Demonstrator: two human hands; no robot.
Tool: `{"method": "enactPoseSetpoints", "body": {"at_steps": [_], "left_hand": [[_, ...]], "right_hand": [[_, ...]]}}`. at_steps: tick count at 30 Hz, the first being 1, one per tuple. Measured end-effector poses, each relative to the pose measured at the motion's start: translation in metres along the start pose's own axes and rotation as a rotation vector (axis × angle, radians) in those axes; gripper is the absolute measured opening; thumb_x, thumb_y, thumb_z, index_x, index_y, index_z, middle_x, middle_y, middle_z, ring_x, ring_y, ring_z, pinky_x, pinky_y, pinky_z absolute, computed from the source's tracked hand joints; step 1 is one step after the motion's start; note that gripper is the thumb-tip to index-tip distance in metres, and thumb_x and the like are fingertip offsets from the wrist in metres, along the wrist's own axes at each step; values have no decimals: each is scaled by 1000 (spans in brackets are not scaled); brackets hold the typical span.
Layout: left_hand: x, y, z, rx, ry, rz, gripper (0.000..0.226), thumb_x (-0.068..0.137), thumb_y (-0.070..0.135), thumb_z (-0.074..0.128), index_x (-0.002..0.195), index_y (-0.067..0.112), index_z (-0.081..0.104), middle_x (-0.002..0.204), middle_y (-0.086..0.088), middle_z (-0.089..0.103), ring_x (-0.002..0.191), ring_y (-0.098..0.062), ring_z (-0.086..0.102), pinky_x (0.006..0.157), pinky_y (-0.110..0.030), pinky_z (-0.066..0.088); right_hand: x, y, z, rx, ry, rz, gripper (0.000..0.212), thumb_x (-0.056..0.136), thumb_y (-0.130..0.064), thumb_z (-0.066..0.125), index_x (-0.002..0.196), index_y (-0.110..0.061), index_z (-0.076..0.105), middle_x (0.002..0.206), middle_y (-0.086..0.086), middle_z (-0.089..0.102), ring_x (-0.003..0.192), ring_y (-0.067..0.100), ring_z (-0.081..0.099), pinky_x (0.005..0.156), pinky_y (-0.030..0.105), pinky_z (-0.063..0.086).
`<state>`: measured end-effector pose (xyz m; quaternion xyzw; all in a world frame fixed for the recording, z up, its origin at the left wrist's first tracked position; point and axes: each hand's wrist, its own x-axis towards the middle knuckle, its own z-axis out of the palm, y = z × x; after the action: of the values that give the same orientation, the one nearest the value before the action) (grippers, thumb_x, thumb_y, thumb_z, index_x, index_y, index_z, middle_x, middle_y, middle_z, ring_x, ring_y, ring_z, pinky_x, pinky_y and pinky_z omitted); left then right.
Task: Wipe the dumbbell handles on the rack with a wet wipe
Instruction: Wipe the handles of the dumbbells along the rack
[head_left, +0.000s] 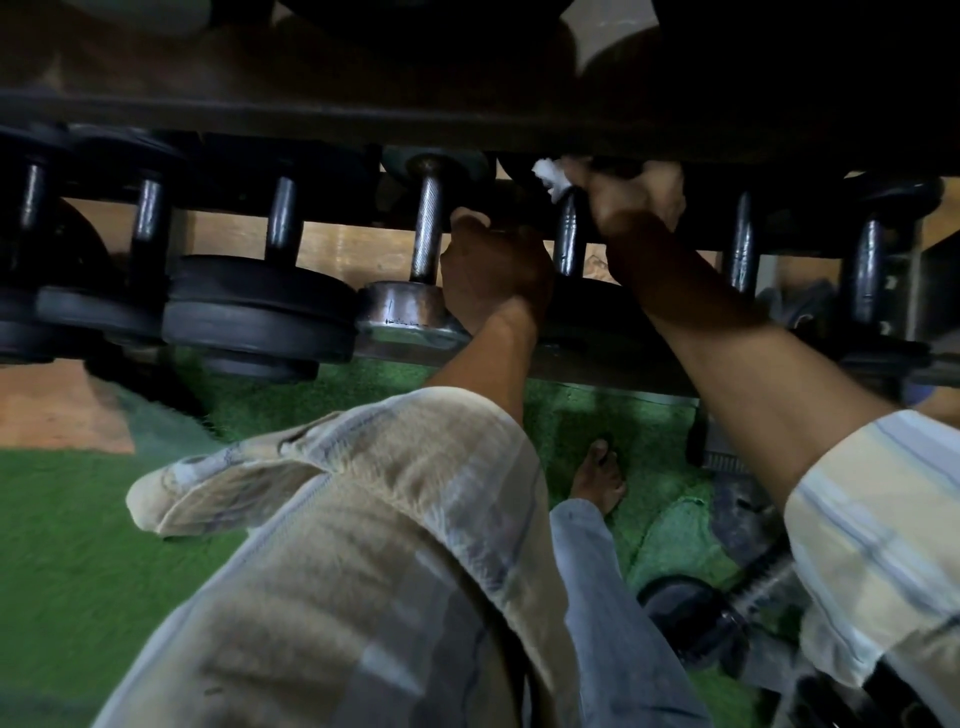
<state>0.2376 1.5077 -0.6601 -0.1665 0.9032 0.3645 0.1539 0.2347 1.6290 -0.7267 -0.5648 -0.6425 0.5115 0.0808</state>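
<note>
The rack (597, 371) is holding a whole row of dumbbells, and the person is leaning right in. Their left hand (493, 275) is curling round the rail area between two handles, bracing. Their right hand (636, 205) is pinching the wet wipe (550, 176) at the top of a dark handle (569, 239). I'd say wrap it fully and twist going down.

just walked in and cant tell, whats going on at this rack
A person is cleaning dumbbells on a rack. The right hand grips a white wet wipe at the far end of a dark dumbbell handle. The left hand holds on between that handle and the knurled silver handle beside it. Its exact grip is hard to see.
</note>
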Motion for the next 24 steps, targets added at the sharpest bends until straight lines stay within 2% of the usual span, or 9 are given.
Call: {"method": "enactPoseSetpoints", "body": {"at_steps": [5,8,11,13,15,17,20,22,24], "left_hand": [[3,-4,3,-2,-14,20,21,89,25,60,108,16,63,107,-6,72,109,-28,64,90,-33,47],[1,-3,2,-3,-12,16,22,89,26,60,108,15,63,108,-6,72,109,-28,64,90,-33,47],[1,-2,1,1,-20,19,23,89,26,60,108,15,63,108,-6,72,109,-27,64,90,-32,46],[1,-3,0,-6,-29,24,24,88,25,60,108,14,63,107,-7,71,108,-28,64,90,-34,47],[0,-3,0,-10,-32,32,25,86,25,60,109,13,63,107,-7,71,108,-29,64,91,-35,48],[0,-3,-1,-7,-29,34,25,88,26,60,110,13,63,108,-7,71,109,-28,63,91,-35,48],[0,-2,-1,3,-26,27,23,89,27,60,109,14,63,107,-6,71,109,-28,63,88,-32,45],[-1,-2,-1,11,-24,30,23,89,27,60,108,14,63,107,-6,72,109,-28,64,86,-32,44],[0,-3,0,12,-22,32,24,89,28,60,109,14,63,108,-7,71,110,-28,63,86,-32,43]], "right_hand": [[0,0,-5,-69,66,-39,46,78,-35,84,118,-20,69,117,-3,71,105,12,66,61,6,38],[-3,-1,-4,-129,114,-85,36,85,-31,79,115,-14,68,112,1,72,100,17,70,72,18,54],[-11,-3,-10,-321,130,-185,31,92,-35,72,111,-10,70,112,6,73,106,20,69,71,13,45],[-10,3,-15,-399,87,-300,32,93,-38,69,106,-9,75,106,10,74,103,24,71,75,24,53],[-14,11,-24,-479,21,-456,27,97,-33,62,111,-14,75,109,10,73,103,24,69,78,30,52],[-15,14,-32,-471,-66,-634,28,97,-31,55,110,-19,76,103,7,73,95,22,69,72,30,51],[-17,9,-40,-377,-210,-800,25,94,-28,56,97,-14,77,89,3,74,81,11,67,72,24,53],[-18,6,-42,-432,-230,-820,33,92,-33,53,99,-12,77,92,3,73,86,13,65,79,19,50],[-20,-2,-42,-576,-215,-857,39,91,-45,54,103,-15,76,97,4,73,92,21,67,83,29,53]]}}
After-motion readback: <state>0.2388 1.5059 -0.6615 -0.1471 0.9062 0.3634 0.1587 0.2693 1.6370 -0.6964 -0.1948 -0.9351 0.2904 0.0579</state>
